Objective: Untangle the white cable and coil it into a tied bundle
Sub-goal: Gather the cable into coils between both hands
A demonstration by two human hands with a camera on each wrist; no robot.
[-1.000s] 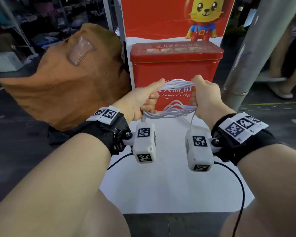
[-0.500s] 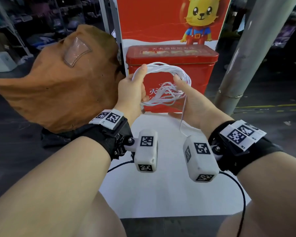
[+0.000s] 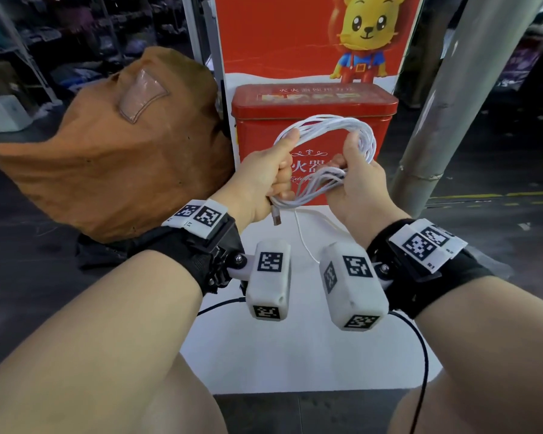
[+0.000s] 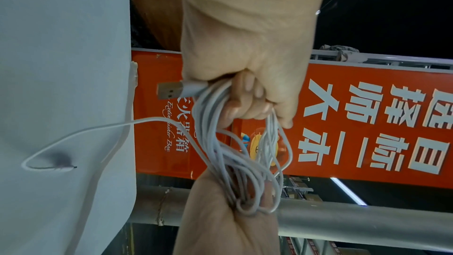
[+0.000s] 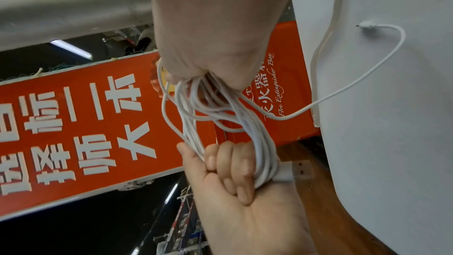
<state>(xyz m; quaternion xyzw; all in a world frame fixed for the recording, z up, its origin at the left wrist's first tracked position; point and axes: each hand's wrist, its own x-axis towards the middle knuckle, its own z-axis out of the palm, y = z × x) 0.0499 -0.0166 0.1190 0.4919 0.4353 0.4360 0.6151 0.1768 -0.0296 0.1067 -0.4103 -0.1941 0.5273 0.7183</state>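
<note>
Since a moment before, the right hand (image 3: 356,180) had curled around the white cable (image 3: 329,126) coil opposite the gripping left hand (image 3: 264,180), probably keeping the loops together before the red box (image 3: 314,98) for tying with its loose tail (image 3: 304,236).

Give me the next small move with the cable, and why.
Probably wrap the loose tail around the coil's middle. Left hand and right hand already grip the white cable as a gathered loop, USB plug sticking out by the left hand; only that tail hangs free, and nothing ties the loop.
</note>
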